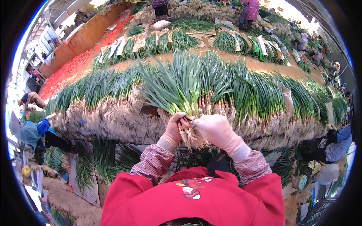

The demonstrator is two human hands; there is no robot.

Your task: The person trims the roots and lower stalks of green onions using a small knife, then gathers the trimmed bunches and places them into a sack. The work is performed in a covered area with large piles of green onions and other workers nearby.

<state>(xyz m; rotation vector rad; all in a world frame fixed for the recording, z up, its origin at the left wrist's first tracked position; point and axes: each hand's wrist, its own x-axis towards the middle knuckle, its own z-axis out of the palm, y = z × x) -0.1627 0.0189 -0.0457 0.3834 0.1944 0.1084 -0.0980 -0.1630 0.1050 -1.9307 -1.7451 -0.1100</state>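
A bunch of green-leaved alliums, perhaps garlic greens [181, 93], is held up in front of me with its leaves pointing away. My left hand [173, 130], in a pale glove, grips the bunch around the reddish stem bases. From the other side my right hand [215, 130], also gloved, is closed at the same stems with its fingers curled; what its fingertips pinch is hidden. Pale roots [192, 138] hang between both hands toward me. Just beyond, a long row of similar plants [249, 96] lies with roots facing my side.
More bundles with paper wraps [158, 41] lie in a farther row. Red litter [73, 70] covers the floor at left beside a brown low wall [84, 35]. Co-workers stand at the left [35, 131] and right [338, 144] ends. Loose greens [104, 158] lie below the row's near edge.
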